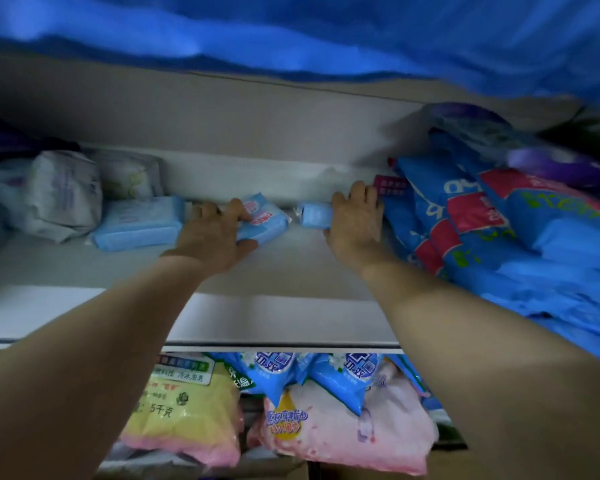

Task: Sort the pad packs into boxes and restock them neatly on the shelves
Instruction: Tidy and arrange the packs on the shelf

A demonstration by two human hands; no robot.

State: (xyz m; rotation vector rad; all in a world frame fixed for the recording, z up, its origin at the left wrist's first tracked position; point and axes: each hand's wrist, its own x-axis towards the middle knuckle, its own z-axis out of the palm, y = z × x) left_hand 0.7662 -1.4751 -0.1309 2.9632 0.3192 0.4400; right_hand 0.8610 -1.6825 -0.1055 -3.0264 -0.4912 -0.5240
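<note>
Both arms reach up onto a white shelf. The left hand grips a light blue pad pack with a red-and-white label: fingers curl over its top edge and the thumb lies along its near edge. This pack rests on the shelf surface near the back wall. Just left of it, touching or nearly touching the hand, a second light blue pack lies flat. Behind and left of that stand white wrapped packs, upright against the back of the shelf.

The right hand holds a small blue pack, seen end-on, with the fingers curled over it and the thumb underneath; the exact grip is partly hidden, so the hold appears to be a wrap rather than a pinch. This pack sits between the two hands, apart from the labelled pack.

Immediately right of the right hand, a leaning stack of large blue packs with red panels fills the shelf end.

On the shelf below lie a yellow bag, a pink bag and blue-and-white pouches.
</note>
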